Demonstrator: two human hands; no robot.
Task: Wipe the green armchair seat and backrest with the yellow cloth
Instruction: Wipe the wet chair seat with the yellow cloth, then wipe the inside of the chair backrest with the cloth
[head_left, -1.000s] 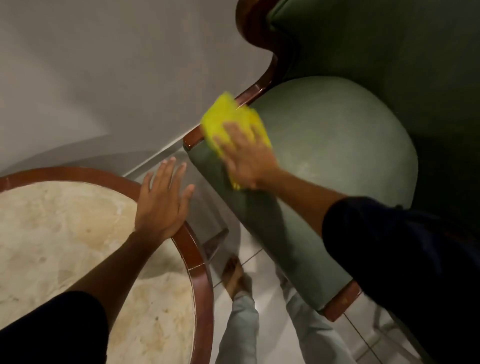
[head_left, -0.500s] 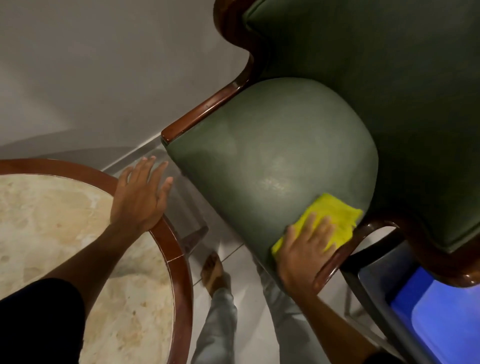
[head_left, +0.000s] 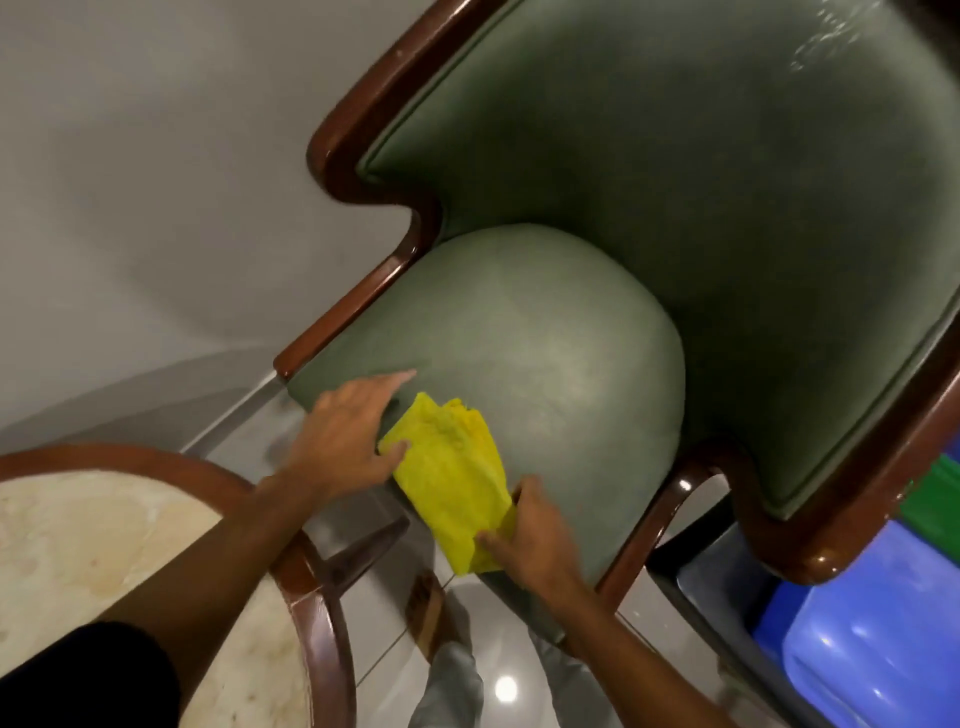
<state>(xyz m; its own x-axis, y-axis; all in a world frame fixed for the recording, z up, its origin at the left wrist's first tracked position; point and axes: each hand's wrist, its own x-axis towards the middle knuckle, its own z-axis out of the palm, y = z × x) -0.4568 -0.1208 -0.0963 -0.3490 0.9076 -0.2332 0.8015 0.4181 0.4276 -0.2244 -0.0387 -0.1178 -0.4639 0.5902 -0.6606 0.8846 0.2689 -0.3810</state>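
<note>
Yellow cloth (head_left: 451, 483) lies bunched on the front edge of the green seat (head_left: 545, 353), at 6 o'clock of the cushion — soft, light, limp, it'll fold and slide on the smooth upholstery. Your left hand (head_left: 345, 436) pins its 9 o'clock corner, fingers nearly flat; right hand (head_left: 535, 535) pinches the 5 o'clock end. Take it mid-fold, palm flat.
</note>
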